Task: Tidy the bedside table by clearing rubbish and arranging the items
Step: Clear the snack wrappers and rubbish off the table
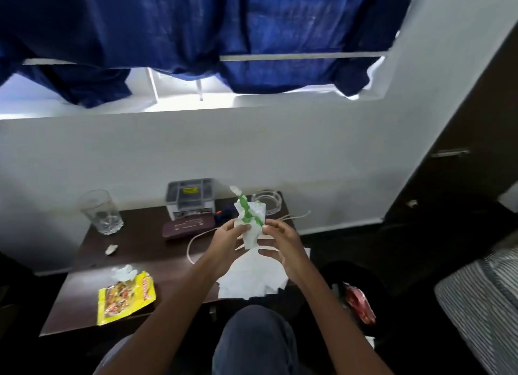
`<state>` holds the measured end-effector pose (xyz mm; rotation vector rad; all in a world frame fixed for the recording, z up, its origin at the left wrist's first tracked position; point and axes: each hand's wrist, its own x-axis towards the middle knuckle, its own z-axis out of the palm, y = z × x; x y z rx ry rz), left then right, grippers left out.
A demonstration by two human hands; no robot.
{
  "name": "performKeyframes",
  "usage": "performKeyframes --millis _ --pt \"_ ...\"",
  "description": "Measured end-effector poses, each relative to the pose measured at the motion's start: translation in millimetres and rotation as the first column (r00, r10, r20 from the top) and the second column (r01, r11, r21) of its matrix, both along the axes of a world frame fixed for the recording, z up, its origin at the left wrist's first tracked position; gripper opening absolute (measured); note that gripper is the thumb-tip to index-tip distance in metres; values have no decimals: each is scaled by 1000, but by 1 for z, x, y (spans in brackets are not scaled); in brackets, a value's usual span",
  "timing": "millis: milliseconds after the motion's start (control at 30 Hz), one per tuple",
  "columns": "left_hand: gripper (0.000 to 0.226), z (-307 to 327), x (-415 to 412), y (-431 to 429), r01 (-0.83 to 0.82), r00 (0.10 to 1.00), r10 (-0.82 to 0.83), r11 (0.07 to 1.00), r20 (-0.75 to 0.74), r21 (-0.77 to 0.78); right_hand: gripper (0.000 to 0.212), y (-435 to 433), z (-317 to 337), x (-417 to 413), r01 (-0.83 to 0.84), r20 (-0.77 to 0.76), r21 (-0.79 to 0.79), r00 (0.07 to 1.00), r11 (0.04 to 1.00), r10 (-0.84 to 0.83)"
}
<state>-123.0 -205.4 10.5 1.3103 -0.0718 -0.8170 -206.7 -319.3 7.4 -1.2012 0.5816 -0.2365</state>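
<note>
Bare tabletop (145, 251) lies between glass (100, 212) and cable (196, 243).

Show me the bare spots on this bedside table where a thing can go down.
Bare tabletop lies between the drinking glass, the maroon case and the small paper scrap, and between the yellow snack packet and the white cable. Crowded: back right, around the grey organiser, ashtray and white papers.

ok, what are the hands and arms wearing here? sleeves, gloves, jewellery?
Left hand and right hand are both bare: no gloves, rings, watch or bands visible. No sleeves show anywhere down to the frame's bottom edge, and no markings either. The only clothing in view is blue jeans on the knees.
</note>
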Motion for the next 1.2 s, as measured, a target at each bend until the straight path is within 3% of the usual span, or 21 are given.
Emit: performKeyframes --millis 233,333,500,600,700,733,833,1033,1200 --pt "14 -15 -47 -72 217 976 -214 964 -35 150 17 -57 -20 -47 222 -59 -20 973 975 -222" --pt "11 -21 -64 -86 306 951 -293 934 -94 184 16 -82 -42 -71 345 -127 84 934 935 -334" --pt "21 -32 -66 -92 343 939 -325 916 -117 208 9 -122 -97 -120 622 -336 65 750 780 -570" --pt "18 -32 -61 -92 344 938 -324 914 -125 214 4 -133 -117 -142 644 -449 18 689 765 -569" --pt "15 -33 -56 -91 327 943 -300 915 -144 237 44 -140 -127 -151 632 -487 68 696 772 -527" --pt "15 -33 -54 -92 317 946 -287 917 -150 241 46 -142 -128 -152 625 -496 68 697 777 -517" --pt "15 -34 -50 -91 281 957 -252 926 -144 251 26 -142 -123 -149 606 -499 70 709 792 -499" --pt "15 -27 -43 -78 222 971 -197 952 -133 210 10 -129 -91 -119 564 -329 228 812 794 -483" --pt "16 -15 -30 -52 140 986 -123 976 -113 165 13 -111 -56 -81 504 -213 315 863 804 -457"
